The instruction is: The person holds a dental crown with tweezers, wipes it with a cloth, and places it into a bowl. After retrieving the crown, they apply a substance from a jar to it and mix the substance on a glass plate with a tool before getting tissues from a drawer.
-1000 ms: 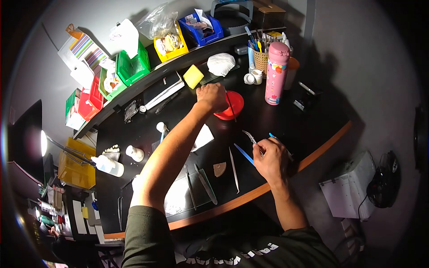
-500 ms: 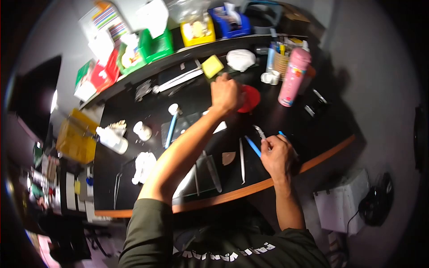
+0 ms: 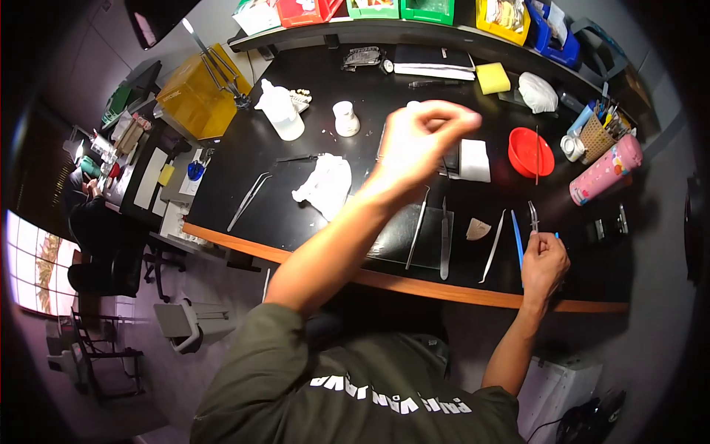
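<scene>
My left hand is raised over the middle of the black table, thumb and forefinger brought together; anything between them is too small to make out. Low at the right, my right hand is closed around bent-tipped metal tweezers, whose tip points away from me. A blue stick lies just left of that hand. Further back stands a red bowl with a thin stick across it. Between the hands are a white pad, a tan fragment and a white hooked probe.
Left of my arm lie crumpled white tissue, long tweezers, a white bottle and a small jar. A pink flask stands at right. A yellow sponge sits below the bin shelf. Another person is at far left.
The view has swung left, so the table appears further right. My left hand has left the red bowl's side and come back leftward. My right hand still grips the tweezers.
</scene>
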`<state>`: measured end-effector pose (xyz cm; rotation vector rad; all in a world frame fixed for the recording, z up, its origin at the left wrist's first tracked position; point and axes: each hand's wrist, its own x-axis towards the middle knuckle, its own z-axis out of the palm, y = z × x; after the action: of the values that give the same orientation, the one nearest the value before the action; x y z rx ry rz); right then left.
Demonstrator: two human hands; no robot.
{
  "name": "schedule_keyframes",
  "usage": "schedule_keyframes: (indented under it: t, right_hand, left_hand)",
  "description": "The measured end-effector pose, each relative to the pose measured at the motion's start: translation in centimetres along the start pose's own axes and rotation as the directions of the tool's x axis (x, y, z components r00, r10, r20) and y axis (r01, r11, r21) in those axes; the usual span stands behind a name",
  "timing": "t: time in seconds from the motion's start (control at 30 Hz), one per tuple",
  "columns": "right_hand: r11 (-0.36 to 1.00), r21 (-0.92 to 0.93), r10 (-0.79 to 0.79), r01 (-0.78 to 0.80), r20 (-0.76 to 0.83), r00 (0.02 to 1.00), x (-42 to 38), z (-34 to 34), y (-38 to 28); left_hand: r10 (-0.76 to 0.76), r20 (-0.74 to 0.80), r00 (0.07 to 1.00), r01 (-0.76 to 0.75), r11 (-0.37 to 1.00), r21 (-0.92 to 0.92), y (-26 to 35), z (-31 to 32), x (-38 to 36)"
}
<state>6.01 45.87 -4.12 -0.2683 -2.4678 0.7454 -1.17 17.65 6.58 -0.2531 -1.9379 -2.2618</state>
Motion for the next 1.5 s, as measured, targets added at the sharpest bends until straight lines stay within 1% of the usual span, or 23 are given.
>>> schedule_keyframes:
  t: [0.07,0.1,0.13,0.17,0.2,0.23,0.27,0.33,0.37,0.43,0.5,0.6,0.63,0.73,0.83,0.93,1.03,1.13,1.23,1.33,1.4,1.43,1.5]
  right_hand:
    - [1.0,-0.025,-0.016,0.016,0.008,1.0,-0.1,-0.3,-0.2]
    - [0.999,-0.024,-0.023,0.024,0.016,1.0,0.0,-0.2,0.0]
    - [0.999,-0.025,-0.031,0.031,0.025,0.999,0.0,-0.3,0.1]
    - [0.999,-0.034,-0.018,0.019,0.025,1.0,0.0,-0.3,0.0]
    - [0.999,-0.034,-0.018,0.019,0.024,1.0,0.1,-0.2,-0.1]
    - [0.999,-0.039,-0.017,0.018,0.023,1.0,0.1,-0.2,-0.3]
    - [0.999,-0.049,-0.014,0.016,0.023,1.0,0.1,-0.3,-0.3]
    - [0.996,-0.094,-0.006,0.008,0.018,1.0,0.2,-0.3,-0.2]
    - [0.993,-0.118,-0.004,0.007,0.03,1.0,0.2,-0.4,-0.5]
    - [0.988,-0.154,-0.002,0.011,0.059,0.998,0.4,-0.5,-0.7]
    - [0.985,-0.166,-0.036,0.046,0.064,0.997,0.5,-0.6,-1.0]
    - [0.977,-0.196,-0.07,0.082,0.066,0.995,0.8,-0.7,-1.4]
    - [0.974,-0.207,-0.08,0.093,0.071,0.994,0.9,-0.6,-1.4]
    - [0.966,-0.233,-0.096,0.108,0.061,0.994,1.1,-0.3,-0.8]
    - [0.969,-0.238,-0.058,0.072,0.067,0.996,1.3,-0.1,-0.4]
    - [0.975,-0.22,0.001,0.022,0.103,0.995,1.8,-0.2,0.4]
    - [0.982,-0.191,0.04,-0.01,0.153,0.987,2.4,-0.5,0.4]
    - [0.984,-0.178,0.046,-0.009,0.204,0.978,2.6,-1.0,-0.4]
    - [0.98,-0.197,0.036,0.016,0.257,0.966,2.8,-1.5,-1.4]
    - [0.973,-0.224,0.023,0.049,0.31,0.951,3.1,-1.8,-1.9]
    - [0.97,-0.238,0.032,0.048,0.32,0.947,3.2,-1.8,-2.0]
    - [0.969,-0.242,0.033,0.05,0.328,0.944,3.2,-1.8,-2.1]
    - [0.967,-0.253,0.057,0.034,0.344,0.937,3.3,-2.0,-2.4]
  left_hand:
    - [0.187,-0.035,0.982,-0.184,0.98,0.083,-1.1,-6.1,-2.5]
    - [0.272,-0.108,0.956,-0.232,0.93,0.286,-1.8,-8.8,-3.7]
    - [0.365,-0.159,0.917,-0.252,0.841,0.479,-2.4,-11.1,-5.0]
    - [0.382,-0.149,0.912,-0.18,0.699,0.692,-2.6,-13.1,-6.3]
    - [0.398,-0.134,0.908,-0.098,0.51,0.854,-3.0,-14.9,-7.2]
    - [0.455,-0.019,0.89,-0.157,0.346,0.925,-3.8,-16.4,-7.7]
    - [0.417,-0.003,0.909,-0.157,0.349,0.924,-4.8,-17.4,-8.4]
    - [0.304,0.001,0.953,-0.129,0.402,0.906,-4.7,-17.8,-9.2]
    - [0.309,0.04,0.95,-0.167,0.4,0.901,-5.3,-18.3,-9.4]
    - [0.296,0.062,0.953,-0.18,0.391,0.903,-5.5,-18.5,-9.7]
    - [0.305,0.115,0.946,-0.232,0.384,0.894,-5.4,-18.8,-9.7]
    - [0.318,0.196,0.928,-0.298,0.311,0.902,-5.7,-19.8,-9.4]
    - [0.306,0.177,0.935,-0.288,0.371,0.883,-5.8,-20.1,-9.3]
    - [0.073,-0.058,0.996,0.006,0.574,0.819,-4.7,-20.2,-9.9]
    - [0.012,-0.157,0.988,0.108,0.67,0.735,-4.1,-20.5,-10.7]
    - [0.086,-0.18,0.98,0.038,0.805,0.592,-6.0,-21.8,-11.1]
    - [0.062,-0.204,0.977,0.042,0.883,0.468,-5.7,-21.7,-11.3]
    - [0.074,-0.155,0.985,0.014,0.863,0.505,-5.7,-22.3,-11.2]
    - [0.059,-0.143,0.988,0.033,0.824,0.566,-4.6,-22.2,-11.1]
    - [0.135,-0.11,0.985,-0.028,0.749,0.662,-3.8,-22.0,-10.7]
    - [0.014,-0.126,0.992,0.031,0.935,0.354,-4.5,-22.4,-10.2]
    - [-0.046,-0.117,0.992,0.067,0.981,0.183,-4.8,-22.6,-10.0]
    - [-0.13,-0.08,0.988,0.126,0.991,-0.047,-4.8,-23.8,-9.7]
